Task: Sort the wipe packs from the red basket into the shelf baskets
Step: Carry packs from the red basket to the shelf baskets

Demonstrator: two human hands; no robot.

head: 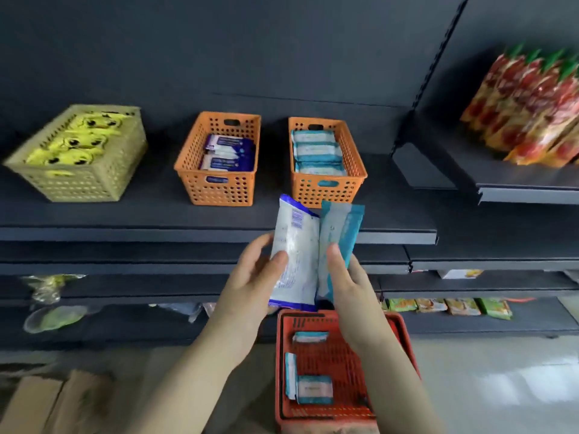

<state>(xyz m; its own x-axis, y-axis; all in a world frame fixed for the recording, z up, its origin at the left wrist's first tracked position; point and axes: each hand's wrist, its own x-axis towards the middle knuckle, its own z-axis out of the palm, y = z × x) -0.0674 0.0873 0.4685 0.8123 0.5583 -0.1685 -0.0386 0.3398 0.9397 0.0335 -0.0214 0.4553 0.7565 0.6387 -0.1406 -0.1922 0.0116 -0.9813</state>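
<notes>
1. At frame centre the left hand (250, 277) grips a purple-edged pack (296, 252), the right hand (347, 286) a teal pack (340, 233).
2. Match colours: purple into the middle orange basket (216, 186), teal into the right orange basket (329, 191), laid flat.

The blue-edged pack (294, 255) in my left hand (247, 280) is white with dark-blue borders; the teal pack (340, 239) in my right hand (351, 286) is teal and white. Left orange basket (216, 191) and right orange basket (326, 195): round-hole grids. Red basket (338, 361): slotted.

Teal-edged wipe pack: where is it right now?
Head view, centre: the right hand holds the teal-edged pack upright beside the blue-edged pack, in front of the right orange basket.
</notes>
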